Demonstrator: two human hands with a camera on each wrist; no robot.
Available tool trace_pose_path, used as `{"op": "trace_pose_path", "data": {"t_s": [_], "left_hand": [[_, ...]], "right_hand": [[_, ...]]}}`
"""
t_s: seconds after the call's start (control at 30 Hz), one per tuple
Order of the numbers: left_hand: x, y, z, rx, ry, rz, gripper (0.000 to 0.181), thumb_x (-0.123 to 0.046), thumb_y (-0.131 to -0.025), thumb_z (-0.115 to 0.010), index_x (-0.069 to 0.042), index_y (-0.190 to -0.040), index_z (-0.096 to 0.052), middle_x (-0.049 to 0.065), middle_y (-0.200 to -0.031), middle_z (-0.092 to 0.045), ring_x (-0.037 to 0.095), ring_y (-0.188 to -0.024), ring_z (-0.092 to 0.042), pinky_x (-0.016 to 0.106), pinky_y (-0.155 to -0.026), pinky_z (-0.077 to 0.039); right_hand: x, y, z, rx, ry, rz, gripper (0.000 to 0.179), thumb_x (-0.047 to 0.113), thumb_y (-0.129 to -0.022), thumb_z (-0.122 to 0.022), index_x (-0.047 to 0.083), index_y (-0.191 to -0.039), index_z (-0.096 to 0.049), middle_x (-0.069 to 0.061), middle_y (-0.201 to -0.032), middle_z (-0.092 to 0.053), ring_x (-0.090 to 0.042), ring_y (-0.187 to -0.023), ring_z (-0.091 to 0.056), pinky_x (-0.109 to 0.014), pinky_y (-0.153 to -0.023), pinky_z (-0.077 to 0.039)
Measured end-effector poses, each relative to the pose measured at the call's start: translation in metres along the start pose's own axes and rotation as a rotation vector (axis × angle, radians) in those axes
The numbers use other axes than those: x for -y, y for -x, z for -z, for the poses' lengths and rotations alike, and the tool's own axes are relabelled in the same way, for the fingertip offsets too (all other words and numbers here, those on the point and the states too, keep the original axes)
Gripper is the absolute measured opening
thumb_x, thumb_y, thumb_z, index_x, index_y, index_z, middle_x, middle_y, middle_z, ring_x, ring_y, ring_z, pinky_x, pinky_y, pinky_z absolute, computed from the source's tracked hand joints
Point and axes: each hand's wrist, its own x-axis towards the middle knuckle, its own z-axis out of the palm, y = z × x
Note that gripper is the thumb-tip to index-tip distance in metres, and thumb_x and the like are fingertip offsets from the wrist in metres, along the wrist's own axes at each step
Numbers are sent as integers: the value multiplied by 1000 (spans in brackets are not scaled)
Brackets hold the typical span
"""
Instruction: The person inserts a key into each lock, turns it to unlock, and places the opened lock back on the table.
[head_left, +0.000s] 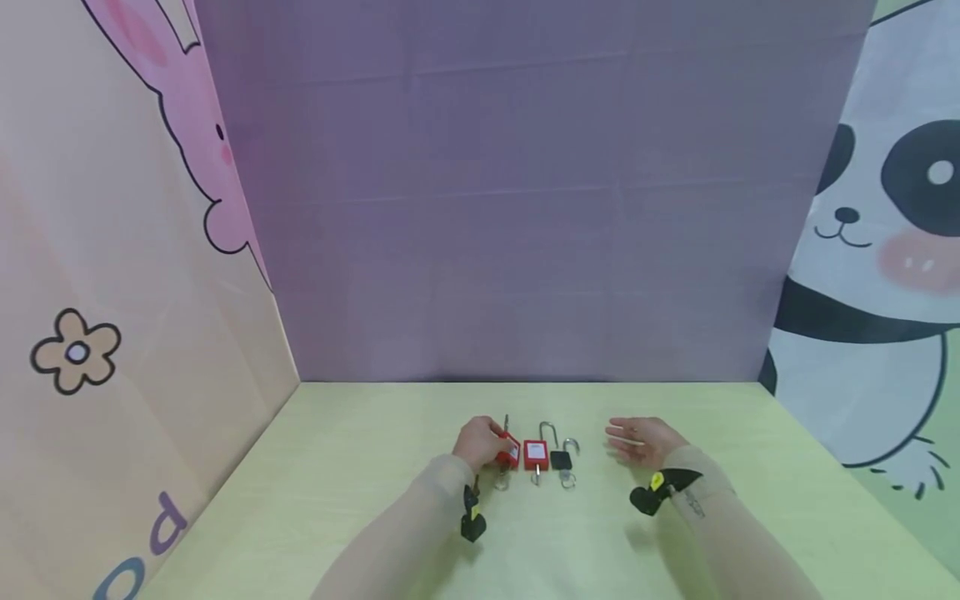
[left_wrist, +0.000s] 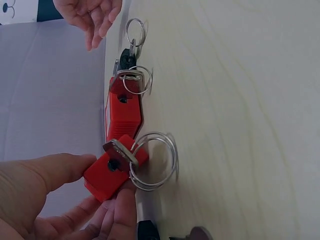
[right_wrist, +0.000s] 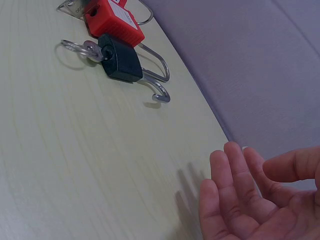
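My left hand (head_left: 477,444) pinches a red padlock (left_wrist: 102,180) between thumb and fingers, tilting it near the tabletop. A key with several metal rings (left_wrist: 156,160) sits in its keyhole. Just right of it lies a second red padlock (head_left: 536,455) with a white label, its shackle raised and a key inserted. Beside that is a black padlock (right_wrist: 122,59), its shackle (right_wrist: 159,90) swung open, with a key and ring (right_wrist: 77,47) attached. Off to the right, my right hand (head_left: 645,442) hovers over the table with fingers extended and palm turned inward, holding nothing.
The pale wooden table (head_left: 570,550) ends at a purple-grey backdrop (head_left: 510,208). Printed panels stand at both sides, one with a panda (head_left: 855,375). Close to the left hand, a small black piece (left_wrist: 147,230) is partly cut off at the frame's edge.
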Motion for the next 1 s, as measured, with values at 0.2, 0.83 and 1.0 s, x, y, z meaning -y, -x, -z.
{"op": "trace_pose_path", "data": {"t_s": [0.2,0.83,1.0], "left_hand": [[-1,0,0,-6,-17,-6,33,-10,-80,-76,-1,-109,-62,11,-94,-64,18,-72,-59,27,-61,-48],[0,2,6,92,-30,-53,49,-2,-72,-82,-6,-116,-63,10,-100,-62,19,-75,-57,29,-66,-49],[0,2,7,110,-66,-77,44,-2,-74,-80,-5,-114,-64,10,-100,-62,17,-72,-57,27,-64,-49]], "right_hand": [[-1,0,1,-1,3,-3,43,11,-104,-33,-5,-144,-36,-21,-131,-59,-17,-93,-64,-32,-86,-52],[-4,4,2,-1,-17,-10,43,9,-104,-33,-6,-144,-34,-11,-108,-69,-16,-88,-64,-30,-82,-52],[-4,5,2,2,-28,-18,43,10,-104,-34,-6,-144,-35,-7,-103,-70,-16,-89,-64,-30,-82,-53]]}}
